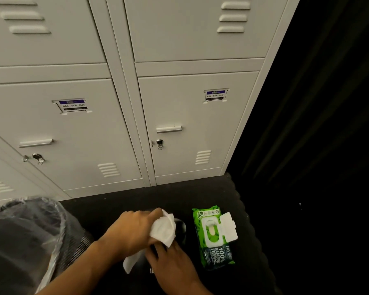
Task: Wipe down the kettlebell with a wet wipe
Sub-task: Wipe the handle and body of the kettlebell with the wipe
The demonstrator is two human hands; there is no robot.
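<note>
Wiping step in hand. Left hand [134, 228] is closed on the wet wipe [163, 228], pressing it on the kettlebell [180, 227] on the black floor mat [217, 192]. Right hand [173, 262] rests on the kettlebell; its grip cannot be made out. Next, probably: turn it and wipe the unreached sides.

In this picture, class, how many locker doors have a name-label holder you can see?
2. One label holder sits on the lower left locker door; the other label holder sits on the lower right locker door. Upper doors are cropped, so more may be hidden.
</note>
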